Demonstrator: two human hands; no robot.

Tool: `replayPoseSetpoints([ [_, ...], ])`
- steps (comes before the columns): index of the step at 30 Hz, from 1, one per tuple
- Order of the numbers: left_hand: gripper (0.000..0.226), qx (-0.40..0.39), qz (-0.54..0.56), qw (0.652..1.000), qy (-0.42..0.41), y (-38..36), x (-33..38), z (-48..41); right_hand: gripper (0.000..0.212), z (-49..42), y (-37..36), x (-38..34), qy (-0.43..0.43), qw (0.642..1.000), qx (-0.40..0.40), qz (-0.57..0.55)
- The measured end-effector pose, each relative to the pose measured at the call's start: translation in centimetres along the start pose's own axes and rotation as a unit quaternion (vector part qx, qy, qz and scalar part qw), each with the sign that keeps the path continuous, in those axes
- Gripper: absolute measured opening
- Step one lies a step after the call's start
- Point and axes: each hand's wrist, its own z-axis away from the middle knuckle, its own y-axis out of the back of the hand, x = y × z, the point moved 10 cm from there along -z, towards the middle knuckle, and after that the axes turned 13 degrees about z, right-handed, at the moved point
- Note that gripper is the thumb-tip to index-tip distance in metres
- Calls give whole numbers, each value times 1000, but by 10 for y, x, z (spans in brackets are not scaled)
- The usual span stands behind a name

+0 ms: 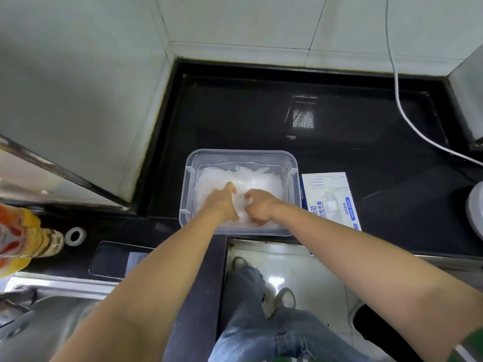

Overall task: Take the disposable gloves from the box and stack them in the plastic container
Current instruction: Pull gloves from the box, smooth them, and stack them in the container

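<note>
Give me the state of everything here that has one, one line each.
plastic container: open on top, holding gloves.
gloves: loosely piled inside the plastic container.
glove box: lying flat, right of the plastic container.
left hand: inside the plastic container, gripping gloves.
right hand: inside the plastic container, fingers curled, pinching gloves.

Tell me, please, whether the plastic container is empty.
Not empty: the plastic container holds a whitish pile of gloves covering its floor.
</note>
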Motion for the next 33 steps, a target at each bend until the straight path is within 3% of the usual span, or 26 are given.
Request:
replayPoseSetpoints([
  [2, 91, -14, -17, 1000, 3, -2, -4, -1, 56, -3, 17, 5, -12, 996, 84, 31],
  [4, 98, -22, -45, 999, 10, -4, -6, -3, 63, -4, 23, 10, -17, 993, 110, 42],
  [9, 103, 7, -125, 992, -3, -2, -6, -4, 84, -3, -1, 26, -78, 995, 2, 65],
  [13, 99, 15, -141, 990, 2, 2, -3, 1, 89, -5, 0, 30, -95, 995, -8, 41],
  [15, 83, 49, -137, 989, -7, 14, 8, 5, 90, -5, 5, 31, -91, 995, 20, 43],
  [17, 53, 108, -117, 987, -34, 29, 25, 10, 84, -8, 18, 23, -57, 994, 89, 35],
  [20, 27, 71, -86, 994, -19, 21, 27, 4, 57, -12, 27, 12, -11, 992, 126, 13],
  [22, 41, 36, -50, 998, 14, 12, 13, -1, 47, -17, 17, 16, -21, 997, 79, 16],
  [25, 85, 12, -58, 997, 40, 6, -10, -7, 69, -20, 12, 34, -79, 995, 56, 8],
  [27, 96, 0, -64, 997, 53, 3, -16, -8, 79, -21, 12, 38, -101, 993, 57, 19],
  [31, 96, -35, -72, 994, 73, 2, -12, -1, 83, -15, 12, 33, -95, 993, 50, 46],
  [33, 74, -19, -84, 994, 65, 11, -6, 5, 67, -7, 16, 28, -72, 996, 25, 50],
])
